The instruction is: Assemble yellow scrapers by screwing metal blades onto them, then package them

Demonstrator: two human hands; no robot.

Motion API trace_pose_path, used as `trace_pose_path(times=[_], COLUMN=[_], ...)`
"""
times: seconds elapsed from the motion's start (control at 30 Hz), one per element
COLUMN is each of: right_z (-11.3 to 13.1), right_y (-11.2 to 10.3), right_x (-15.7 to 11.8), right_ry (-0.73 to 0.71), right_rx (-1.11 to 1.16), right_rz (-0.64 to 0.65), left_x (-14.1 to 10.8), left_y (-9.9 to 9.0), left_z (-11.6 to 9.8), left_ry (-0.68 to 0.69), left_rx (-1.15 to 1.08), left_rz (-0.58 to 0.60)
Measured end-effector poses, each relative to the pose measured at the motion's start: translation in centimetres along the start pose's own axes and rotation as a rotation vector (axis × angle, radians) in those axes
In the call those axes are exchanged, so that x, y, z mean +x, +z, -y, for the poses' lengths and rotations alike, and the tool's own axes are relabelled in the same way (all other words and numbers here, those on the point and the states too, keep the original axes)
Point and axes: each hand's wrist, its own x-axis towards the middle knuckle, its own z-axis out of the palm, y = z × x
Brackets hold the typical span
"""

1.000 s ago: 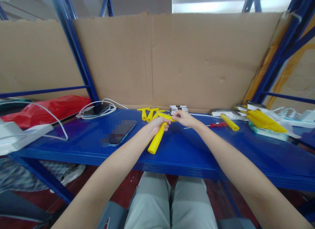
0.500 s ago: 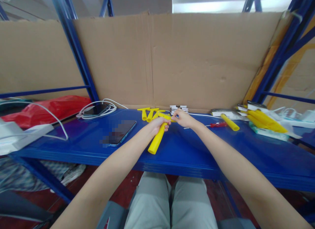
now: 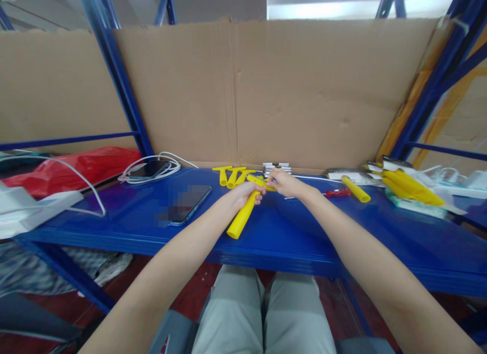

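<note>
The left hand is closed around a yellow T-shaped tool just below its crossbar, above the middle of the blue counter. The tool's handle slants toward the person, its round end near the front edge, and the crossbar points away to the right. The right hand is at the right end of that crossbar, fingers curled together; whether they grip the bar itself or some small part against it cannot be told.

Behind the left hand, three yellow T-shaped pieces lie in a row, near a stack of black-and-white packs at the foot of the cardboard panel. To the right of the hands lies a red-handled screwdriver, its shaft partly hidden by the right forearm, with a yellow tube just beside it. A smartphone lies left of the hands.
</note>
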Motion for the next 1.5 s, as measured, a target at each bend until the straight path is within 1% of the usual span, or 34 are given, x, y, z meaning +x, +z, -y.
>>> trace_pose_path(times=[0.17,0.37,0.5,0.6,0.73,0.83,1.0,1.13,1.27,1.33,1.5], right_z=[0.0,-0.2,0.1,0.4,1.0,1.6,2.0,1.8,1.5,1.4,1.4], right_y=[-0.3,0.3,0.6,0.7,0.8,0.8,1.1,1.3,1.2,1.3,1.5], right_x=[-0.2,0.2,0.4,0.4,0.4,0.4,0.4,0.5,0.6,0.5,0.3], right_ry=[0.000,-0.048,-0.062,-0.001,0.144,0.215,0.298,0.311,0.335,0.389,0.497], right_rx=[-0.022,-0.090,-0.126,-0.116,-0.093,-0.083,-0.101,-0.087,0.021,0.104,0.336], right_rz=[0.005,-0.064,-0.091,-0.102,-0.102,-0.074,-0.035,-0.061,-0.064,-0.074,-0.156], left_x=[-0.3,-0.3,-0.1,-0.1,-0.2,-0.3,-0.3,-0.3,-0.4,-0.4,-0.3], left_y=[0.2,0.3,0.1,0.0,0.2,0.4,0.6,0.6,0.6,0.6,0.6], left_z=[-0.1,-0.2,-0.2,-0.2,-0.2,-0.2,-0.1,-0.1,-0.2,-0.2,-0.1], left_ry=[0.011,0.039,0.040,0.042,0.058,0.062,0.059,0.062,0.050,0.048,0.047], left_rx=[-0.018,-0.043,-0.048,-0.057,-0.075,-0.084,-0.089,-0.092,-0.083,-0.074,-0.071], left_rz=[0.010,-0.002,0.012,0.021,-0.025,-0.054,-0.084,-0.091,-0.097,-0.103,-0.109])
